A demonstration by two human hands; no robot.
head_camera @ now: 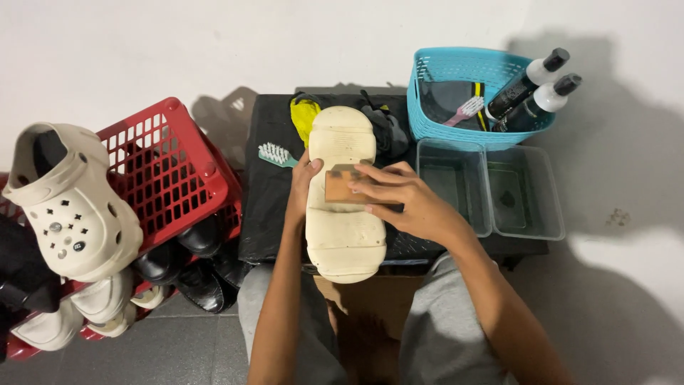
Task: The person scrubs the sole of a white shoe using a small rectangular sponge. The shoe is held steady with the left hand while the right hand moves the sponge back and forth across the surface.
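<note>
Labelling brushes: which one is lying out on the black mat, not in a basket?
The teal-handled brush with white bristles, just left of the upturned clog. The pink one sits inside the blue basket.

A red basket (167, 167) stands at the left, tilted, with black shoes (192, 264) under it and a cream clog (71, 207) propped against its front. On the black table (267, 214) lies a green toothbrush (276, 155), with a yellow cloth (305, 114) and a dark cloth (388, 128) behind. At the right a blue basket (434, 107) holds a pink toothbrush (464, 110) and two black-capped bottles (531, 93). Two clear tubs (491, 189) sit just in front of it, side by side.
</note>
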